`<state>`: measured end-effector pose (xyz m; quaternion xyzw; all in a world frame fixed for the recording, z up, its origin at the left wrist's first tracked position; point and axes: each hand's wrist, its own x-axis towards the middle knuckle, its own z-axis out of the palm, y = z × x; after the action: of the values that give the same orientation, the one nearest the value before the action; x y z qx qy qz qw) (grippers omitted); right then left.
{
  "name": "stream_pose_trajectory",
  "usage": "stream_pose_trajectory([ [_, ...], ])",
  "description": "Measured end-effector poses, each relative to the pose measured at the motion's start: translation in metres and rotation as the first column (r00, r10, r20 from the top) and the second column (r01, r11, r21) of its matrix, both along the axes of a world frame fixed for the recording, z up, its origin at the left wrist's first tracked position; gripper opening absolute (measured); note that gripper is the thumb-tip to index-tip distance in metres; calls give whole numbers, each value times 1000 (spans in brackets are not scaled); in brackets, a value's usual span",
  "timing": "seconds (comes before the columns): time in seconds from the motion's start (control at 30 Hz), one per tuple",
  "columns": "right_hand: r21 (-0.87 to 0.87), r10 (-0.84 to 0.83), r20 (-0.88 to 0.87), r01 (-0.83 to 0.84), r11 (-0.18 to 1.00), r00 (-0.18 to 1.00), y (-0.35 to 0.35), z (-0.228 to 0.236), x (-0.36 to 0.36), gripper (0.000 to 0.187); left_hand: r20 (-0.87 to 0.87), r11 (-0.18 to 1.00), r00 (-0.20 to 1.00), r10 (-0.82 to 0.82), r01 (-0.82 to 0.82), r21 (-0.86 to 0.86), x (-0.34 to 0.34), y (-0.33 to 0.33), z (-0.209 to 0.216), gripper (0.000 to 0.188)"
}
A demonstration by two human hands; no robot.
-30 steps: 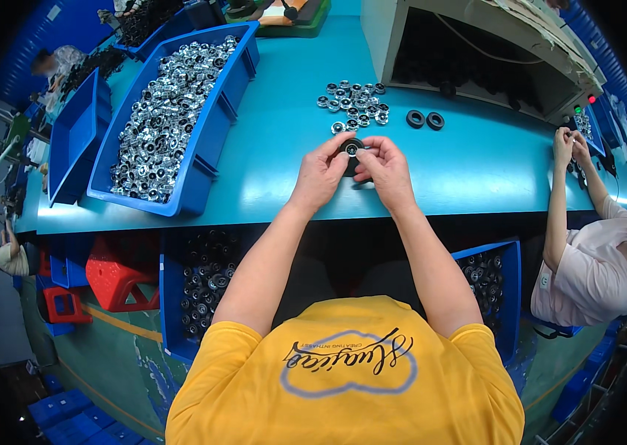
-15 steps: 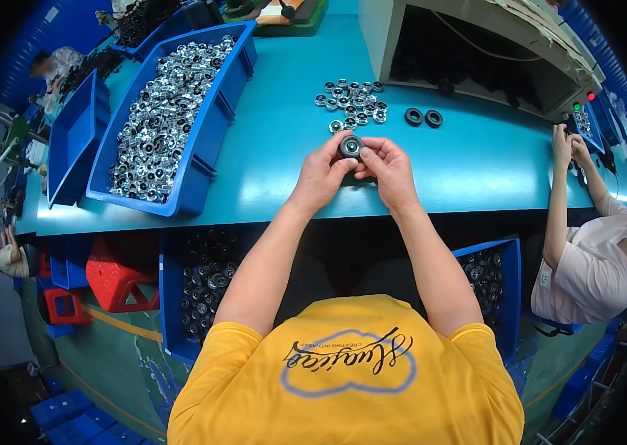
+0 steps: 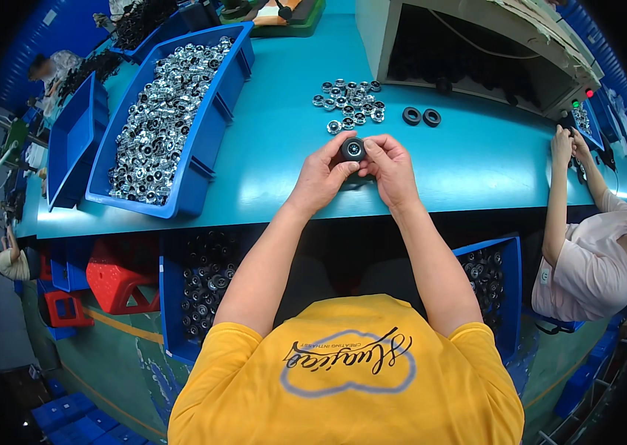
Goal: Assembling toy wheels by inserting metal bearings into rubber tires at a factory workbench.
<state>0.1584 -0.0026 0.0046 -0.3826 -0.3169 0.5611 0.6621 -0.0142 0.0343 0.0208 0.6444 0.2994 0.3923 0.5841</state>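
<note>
Between my two hands is a small toy wheel (image 3: 353, 149), a black tyre around a shiny hub, its hub face turned up. My left hand (image 3: 320, 178) grips it from the left, fingers and thumb on the tyre. From the other side my right hand (image 3: 393, 172) pinches it with thumb and bent fingers. Just beyond my hands lies a loose group of shiny wheel hubs (image 3: 348, 104) on the teal table (image 3: 276, 133). To their right lie two bare black tyres (image 3: 421, 116), side by side.
A long blue bin (image 3: 202, 174) full of shiny hubs stands at left, beside another blue bin (image 3: 76, 148). A pale box-shaped machine (image 3: 380, 37) holds dark parts at back right. Blue bins of wheels (image 3: 206, 289) flank my lap. A co-worker (image 3: 588, 259) sits at right.
The wheel has turned between my fingers, so its hub face now shows more fully. My right fingers have shifted slightly on the tyre.
</note>
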Motion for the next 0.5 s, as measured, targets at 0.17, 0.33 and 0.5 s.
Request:
stream_pose_trajectory([
  [0.17, -33, -6, 86, 8, 999, 996, -3, 9, -6, 20, -7, 1000, 1000, 27, -27, 9, -2, 2, -4, 54],
  [0.33, -34, 1, 106, 3, 999, 994, -4, 4, -4, 23, 71, 998, 997, -18, 22, -67, -2, 4, -7, 52],
  [0.5, -40, 19, 91, -16, 999, 996, -4, 9, -5, 19, 107, 986, 992, -69, 84, -147, -7, 8, -6, 48],
])
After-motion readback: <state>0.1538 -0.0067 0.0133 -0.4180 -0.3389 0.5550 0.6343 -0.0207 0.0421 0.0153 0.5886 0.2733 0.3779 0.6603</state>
